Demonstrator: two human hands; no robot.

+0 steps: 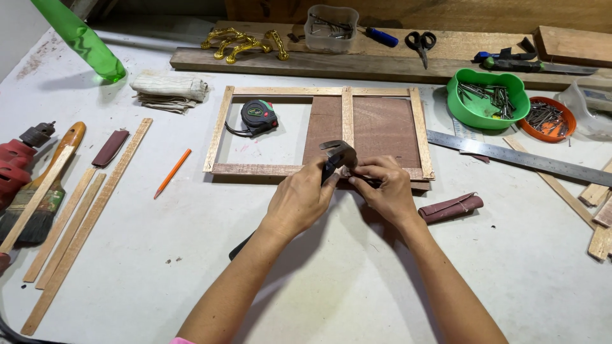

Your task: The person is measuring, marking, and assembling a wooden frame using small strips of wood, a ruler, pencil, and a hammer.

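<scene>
Near you on the white desk (331,274), your left hand (299,202) has its fingers clamped around a claw hammer (336,155) just below the head, its dark handle running back under your wrist, while your right hand (384,190) has its fingers pinched together on something too small to make out at the near rail of the wooden frame (349,130). Just beyond, a tape measure (258,117) lies inside the frame, and farther back a green bowl (488,97) holds nails.
</scene>
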